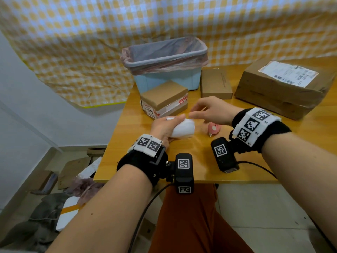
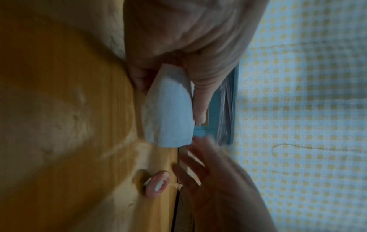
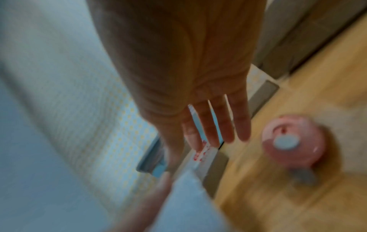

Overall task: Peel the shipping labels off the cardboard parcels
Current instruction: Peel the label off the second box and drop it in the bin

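My left hand [image 1: 165, 125] grips a curled white peeled label [image 1: 184, 129] just above the table; in the left wrist view the thumb and fingers [image 2: 198, 100] wrap round the label [image 2: 170, 113]. My right hand [image 1: 209, 110] hovers close to the label's free end with straight, spread fingers [image 3: 208, 125] and holds nothing. Behind the hands stands a small parcel [image 1: 164, 97] with a red-printed label [image 1: 151, 112] on its front side. A large parcel [image 1: 273, 95] at the right carries a white shipping label [image 1: 290, 73] on top. A flat plain box [image 1: 216, 83] lies between them.
A blue bin [image 1: 164, 77] lined with a pink bag stands at the back of the wooden table [image 1: 200, 161]. A pink round cutter [image 1: 213, 128] lies on the table under my right wrist. Cardboard scraps and cloth litter the floor at the left.
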